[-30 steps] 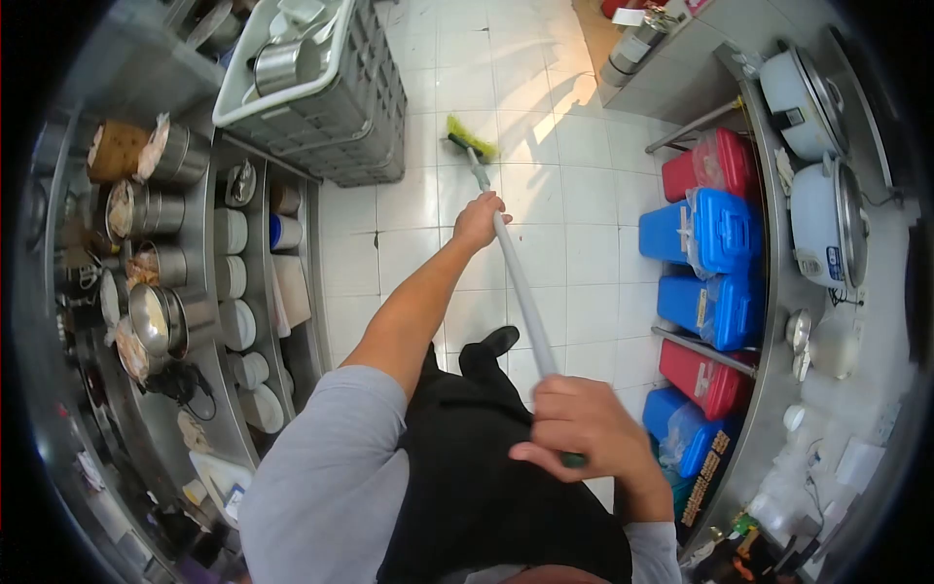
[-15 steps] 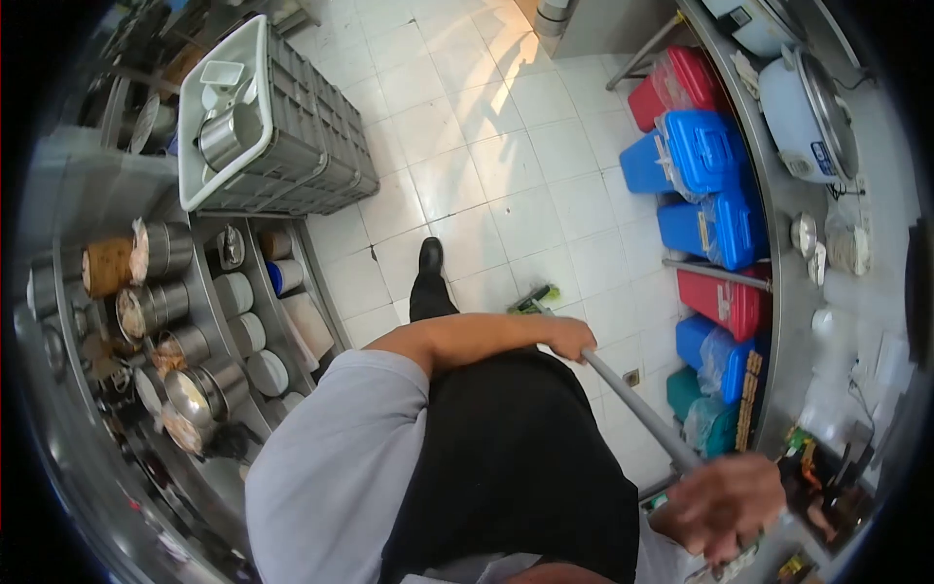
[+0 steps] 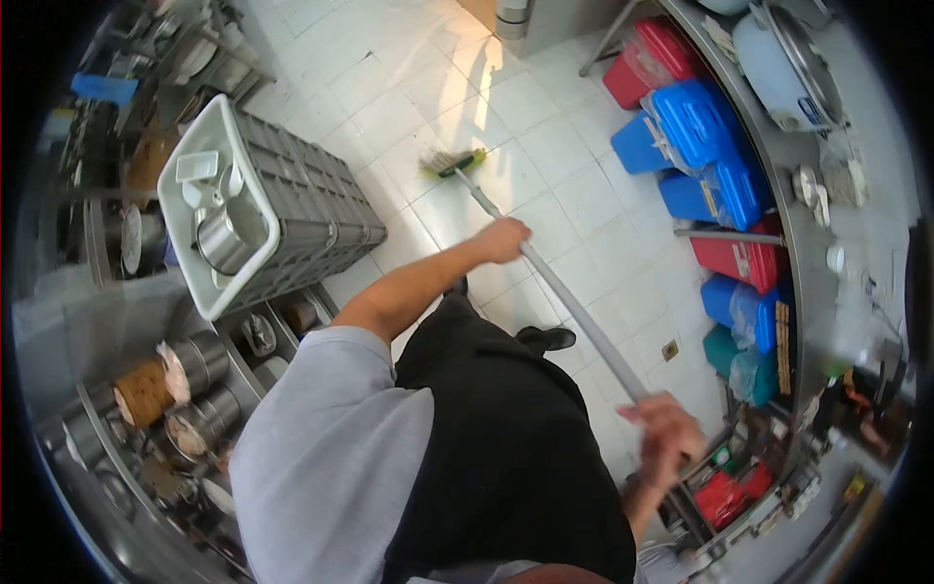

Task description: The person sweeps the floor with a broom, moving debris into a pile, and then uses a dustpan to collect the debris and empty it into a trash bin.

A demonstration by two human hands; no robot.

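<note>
A long grey broom handle [image 3: 584, 316] runs diagonally across the middle of the view. My left hand [image 3: 503, 240] is closed round its lower part, with the arm stretched forward. Near the handle's top end, at the lower right, my right hand [image 3: 666, 438] is wrapped round it, slightly blurred. The broom head [image 3: 454, 164], with green bristles, touches the white tiled floor beyond my left hand, and its bristles are smeared by motion.
A grey crate [image 3: 306, 190] holding metal and white containers stands at the left. Shelves with pots [image 3: 199, 355] line the lower left. Blue bins [image 3: 696, 122] and red bins sit under the steel counter [image 3: 812, 321] on the right. A floor drain [image 3: 669, 349] lies near them.
The broom head has swung forward and left across the floor. My left hand has moved forward and left, my right hand slightly left and up. The view has shifted, and a second shoe now shows.
</note>
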